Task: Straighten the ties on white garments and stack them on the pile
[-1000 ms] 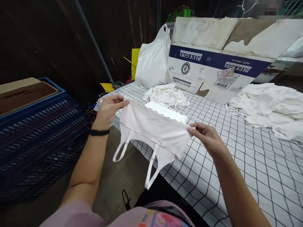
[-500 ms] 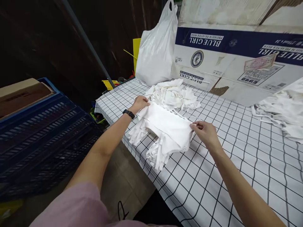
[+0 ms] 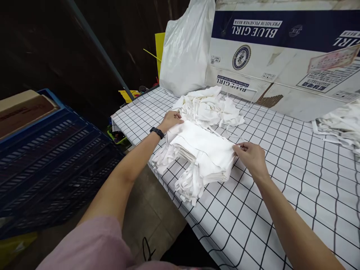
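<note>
A white strappy bra top (image 3: pixel 206 140) lies flat on a neat stack of similar tops (image 3: pixel 215 176), its straps hanging toward the table's front edge. My left hand (image 3: pixel 171 120), with a dark band on the wrist, pinches the top's far left corner. At the opposite end, my right hand (image 3: pixel 250 155) pinches the right corner between thumb and fingers. Just beyond the stack sits a loose heap of white garments (image 3: pixel 206 107). The lower layers of the stack are partly hidden under the top one.
A checked cloth covers the table (image 3: pixel 281 191). Behind stand a white plastic bag (image 3: pixel 187 52) and a large Blue Girl carton (image 3: pixel 258 56). Another white garment pile (image 3: pixel 341 122) lies at the right. Blue plastic crates (image 3: pixel 50 161) stand on the left, below the table.
Both hands have carried the bra top from above the table edge forward and down onto the stack. The view has tilted downward and closer. Both hands keep their pinch on its corners.
</note>
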`<state>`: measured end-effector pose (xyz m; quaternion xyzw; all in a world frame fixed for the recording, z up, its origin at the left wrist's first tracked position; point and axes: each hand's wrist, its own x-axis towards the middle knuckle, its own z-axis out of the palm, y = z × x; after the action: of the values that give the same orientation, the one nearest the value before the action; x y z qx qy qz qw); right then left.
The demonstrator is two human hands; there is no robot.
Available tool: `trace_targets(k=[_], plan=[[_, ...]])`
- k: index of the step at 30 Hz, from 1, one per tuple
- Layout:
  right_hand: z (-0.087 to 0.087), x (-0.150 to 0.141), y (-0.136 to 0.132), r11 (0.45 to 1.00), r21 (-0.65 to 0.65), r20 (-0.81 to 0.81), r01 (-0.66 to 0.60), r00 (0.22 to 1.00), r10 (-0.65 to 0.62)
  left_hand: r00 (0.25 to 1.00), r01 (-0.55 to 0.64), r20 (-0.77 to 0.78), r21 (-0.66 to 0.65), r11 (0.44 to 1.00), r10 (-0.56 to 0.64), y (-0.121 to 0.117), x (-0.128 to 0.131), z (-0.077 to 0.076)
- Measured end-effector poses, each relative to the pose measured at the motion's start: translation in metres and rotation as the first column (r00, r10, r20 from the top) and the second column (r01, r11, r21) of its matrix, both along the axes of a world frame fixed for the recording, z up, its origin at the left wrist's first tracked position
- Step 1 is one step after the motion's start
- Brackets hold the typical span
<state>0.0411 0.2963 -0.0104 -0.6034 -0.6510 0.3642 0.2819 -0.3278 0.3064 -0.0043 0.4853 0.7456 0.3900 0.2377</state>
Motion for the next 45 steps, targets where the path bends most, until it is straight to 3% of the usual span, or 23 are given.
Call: trace_targets(k=[8,21,23,26,28,30,32,34,36,39,42,45], plan=[[-0.008,0.002,0.001,0.996,-0.048,-0.113,0.072,0.991,-0.077,0.991,0.014,0.136,0.019,1.000,-0.017,-0.005,-0.005,-0.007],[-0.013,0.004,0.004,0.994,-0.078,-0.061,0.077,0.995,-0.082,0.999,-0.034,0.039,0.013,0.999,0.033,-0.008,-0.005,-0.011],[-0.012,0.005,0.000,0.996,-0.026,0.015,0.084,0.996,-0.083,0.999,-0.037,0.020,0.011,0.999,0.037,-0.010,-0.004,-0.010],[-0.008,0.006,-0.018,0.974,0.211,0.191,0.086,0.973,-0.127,1.000,-0.006,0.002,0.007,1.000,0.006,-0.016,-0.001,-0.006],[-0.005,0.006,-0.035,0.895,0.447,0.232,-0.004,0.966,-0.112,0.999,0.017,-0.037,0.025,1.000,-0.016,-0.025,0.002,-0.002],[-0.004,0.004,-0.054,0.754,0.639,0.242,-0.155,0.970,-0.006,0.995,0.029,-0.098,0.081,0.996,-0.021,-0.039,0.006,0.002],[-0.006,0.000,-0.071,0.620,0.717,0.291,-0.318,0.945,0.147,0.986,0.076,-0.156,0.139,0.987,-0.053,-0.058,0.011,0.007],[-0.010,-0.004,-0.085,0.551,0.705,0.353,-0.447,0.894,0.275,0.970,0.170,-0.200,0.158,0.973,-0.137,-0.081,0.016,0.012],[-0.015,-0.007,-0.095,0.537,0.657,0.396,-0.529,0.848,0.352,0.936,0.281,-0.261,0.142,0.949,-0.238,-0.104,0.019,0.015],[-0.023,-0.011,-0.103,0.576,0.562,0.438,-0.593,0.804,0.401,0.878,0.385,-0.323,0.043,0.922,-0.352,-0.131,0.019,0.017],[-0.030,-0.012,-0.108,0.615,0.483,0.460,-0.623,0.778,0.428,0.864,0.402,-0.301,-0.068,0.913,-0.403,-0.143,0.013,0.015],[-0.036,-0.013,-0.109,0.635,0.453,0.462,-0.626,0.774,0.433,0.863,0.415,-0.280,-0.082,0.906,-0.420,-0.145,0.005,0.011]])
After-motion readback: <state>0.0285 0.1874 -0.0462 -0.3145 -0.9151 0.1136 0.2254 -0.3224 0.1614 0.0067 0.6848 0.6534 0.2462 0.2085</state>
